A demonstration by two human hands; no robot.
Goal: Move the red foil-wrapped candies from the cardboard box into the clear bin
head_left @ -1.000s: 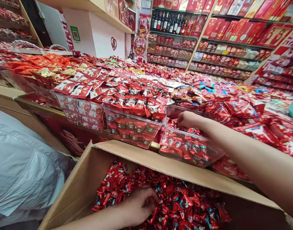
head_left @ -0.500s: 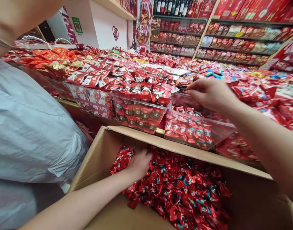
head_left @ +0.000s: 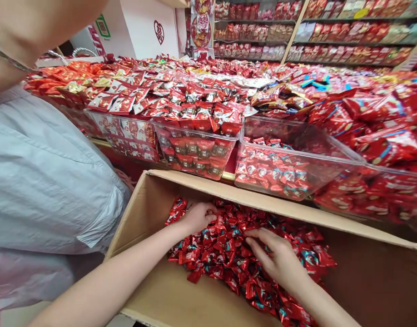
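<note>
Inside a large cardboard box (head_left: 167, 295) lies a heap of red, foil-wrapped candies (head_left: 225, 250) with teal marks. My left hand (head_left: 198, 218) is at the back left of the heap, its fingers curled in on a candy; the fingertips are partly hidden. To its right, my right hand (head_left: 276, 256) reaches down over the heap with fingers stretched and a little apart, fingertips touching the candies and nothing visible in its grasp. Behind the box, a clear plastic bin (head_left: 331, 159) is partly filled with rows of similar candies (head_left: 270, 175).
Another clear bin (head_left: 195, 156), heaped with dark red packets, stands to the left of the partly filled one. Large red packets (head_left: 382, 122) pile up at right. Another person's light blue clothing (head_left: 58, 181) is close on the left. Stocked shelves (head_left: 256, 34) line the back.
My right hand has come down from above the partly filled bin into the box. My left hand stays at the heap, its fingers now more curled. The view has tilted down.
</note>
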